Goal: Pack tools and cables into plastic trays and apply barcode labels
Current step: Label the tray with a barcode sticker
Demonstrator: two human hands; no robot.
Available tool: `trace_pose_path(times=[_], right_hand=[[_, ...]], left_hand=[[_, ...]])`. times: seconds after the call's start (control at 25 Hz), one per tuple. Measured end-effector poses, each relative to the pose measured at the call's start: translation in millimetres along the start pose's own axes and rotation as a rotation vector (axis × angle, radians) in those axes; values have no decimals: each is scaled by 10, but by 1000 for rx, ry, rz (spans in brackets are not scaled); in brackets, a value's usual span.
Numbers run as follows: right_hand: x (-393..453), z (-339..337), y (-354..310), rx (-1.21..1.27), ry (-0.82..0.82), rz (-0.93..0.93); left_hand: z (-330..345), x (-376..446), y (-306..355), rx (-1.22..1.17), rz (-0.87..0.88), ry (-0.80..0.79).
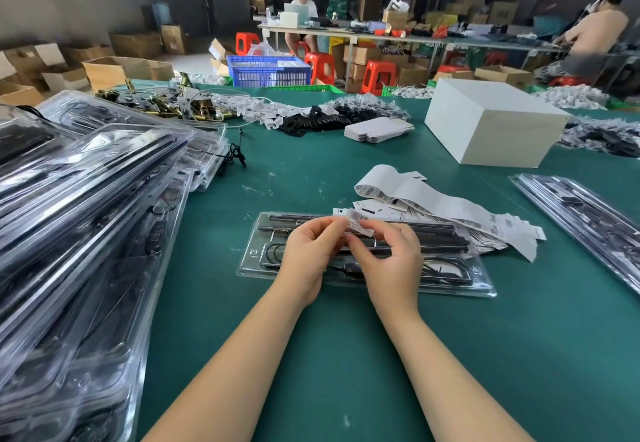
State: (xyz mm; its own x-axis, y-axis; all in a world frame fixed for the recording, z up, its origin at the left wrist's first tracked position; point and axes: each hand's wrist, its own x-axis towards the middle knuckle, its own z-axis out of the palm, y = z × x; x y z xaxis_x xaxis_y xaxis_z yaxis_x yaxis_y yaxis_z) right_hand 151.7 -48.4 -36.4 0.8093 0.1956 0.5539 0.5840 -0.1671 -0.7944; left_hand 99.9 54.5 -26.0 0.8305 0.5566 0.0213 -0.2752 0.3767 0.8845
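A clear plastic tray [481, 286] lies on the green table in front of me, with black rods and a coiled black cable in its pockets. Both hands hover over its middle. My left hand [308, 254] and my right hand [391, 258] together pinch a small white barcode label [360, 225] between their fingertips, just above the tray. A long strip of white label backing with barcodes [415, 196] curls across the table behind the tray, ending in a pile of loose labels [502, 230].
A tall slanted stack of packed clear trays [79, 220] fills the left side. More packed trays [588, 223] lie at the right edge. A white box [491, 123] stands at the back right, flat white cartons [379, 130] and bagged parts behind. Two people work at far tables.
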Motion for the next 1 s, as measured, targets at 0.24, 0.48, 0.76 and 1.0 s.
trace_pose_path(times=[0.24, 0.48, 0.76, 1.0], right_hand=[[-1, 17, -11, 55, 11, 79], [12, 25, -4, 113, -32, 182], [27, 27, 19, 163, -73, 237], [12, 30, 39, 224, -131, 256]], left_hand=[[-104, 7, 25, 85, 109, 179], [-149, -30, -1, 225, 166, 154], [-213, -49, 1, 245, 82, 106], [-218, -83, 49, 510, 170, 192]])
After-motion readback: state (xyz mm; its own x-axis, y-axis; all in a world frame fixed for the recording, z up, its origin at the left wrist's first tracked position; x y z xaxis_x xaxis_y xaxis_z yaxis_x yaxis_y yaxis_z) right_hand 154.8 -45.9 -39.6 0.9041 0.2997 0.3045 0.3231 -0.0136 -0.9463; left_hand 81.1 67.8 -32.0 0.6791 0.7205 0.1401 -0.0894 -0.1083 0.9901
